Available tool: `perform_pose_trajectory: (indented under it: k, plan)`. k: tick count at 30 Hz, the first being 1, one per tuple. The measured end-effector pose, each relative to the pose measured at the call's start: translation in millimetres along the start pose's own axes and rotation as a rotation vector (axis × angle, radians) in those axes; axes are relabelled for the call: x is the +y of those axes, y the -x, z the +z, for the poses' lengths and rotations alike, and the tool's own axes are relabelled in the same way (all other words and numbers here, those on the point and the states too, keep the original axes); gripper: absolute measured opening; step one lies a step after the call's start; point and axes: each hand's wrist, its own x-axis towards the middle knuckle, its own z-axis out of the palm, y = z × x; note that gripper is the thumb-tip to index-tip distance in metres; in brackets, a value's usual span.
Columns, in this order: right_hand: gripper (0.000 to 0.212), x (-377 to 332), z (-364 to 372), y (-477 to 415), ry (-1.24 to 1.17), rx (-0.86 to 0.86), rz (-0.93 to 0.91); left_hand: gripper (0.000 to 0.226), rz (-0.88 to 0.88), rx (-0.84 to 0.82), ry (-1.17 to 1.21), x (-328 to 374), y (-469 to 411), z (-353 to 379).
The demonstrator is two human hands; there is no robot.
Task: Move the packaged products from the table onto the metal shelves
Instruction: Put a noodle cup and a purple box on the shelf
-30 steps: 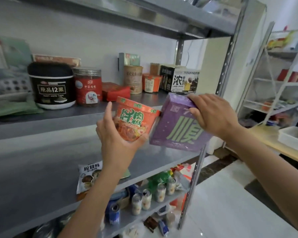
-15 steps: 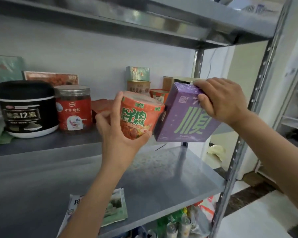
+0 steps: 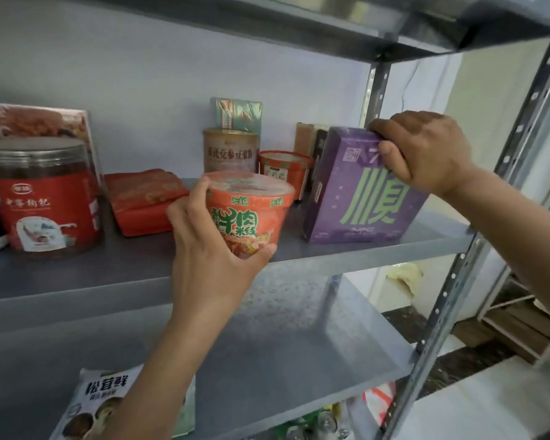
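L hand [image 3: 213, 265] curled round orange "牛肉米线" cup [image 3: 248, 217], R hand [image 3: 426, 150] tight on purple "顺" box [image 3: 356, 198] on shelf [image 3: 362, 258].

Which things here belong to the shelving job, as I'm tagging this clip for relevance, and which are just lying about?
Job in hand: orange noodle cup, held by the left hand; purple box, gripped by the right hand; metal shelf they go onto.
Lying about: red-labelled jar, flat red packet, tan tin, small red cup, mushroom packet on the lower shelf.
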Motion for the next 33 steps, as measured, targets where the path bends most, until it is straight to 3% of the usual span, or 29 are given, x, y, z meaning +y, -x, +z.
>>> perform_pose_trajectory:
  k: [10, 12, 17, 19, 33]
  plan:
    - [0.058, 66, 40, 34, -0.105, 0.002, 0.024, 0.116, -0.043, -0.037, -0.234, 48, 2, 77]
    - [0.056, 65, 52, 40, -0.094, 0.039, 0.115, 0.116, -0.04, -0.025, -0.243, 56, 2, 90]
    - [0.043, 23, 87, 51, -0.039, 0.222, 0.541, 0.114, -0.058, 0.001, -0.265, 65, 3, 108]
    - [0.044, 16, 95, 54, -0.026, 0.276, 0.61, 0.114, -0.065, 0.016, -0.286, 67, 3, 112]
    - [0.038, 46, 123, 65, -0.117, 0.326, 0.584, 0.114, -0.119, 0.063, -0.394, 80, 1, 140]
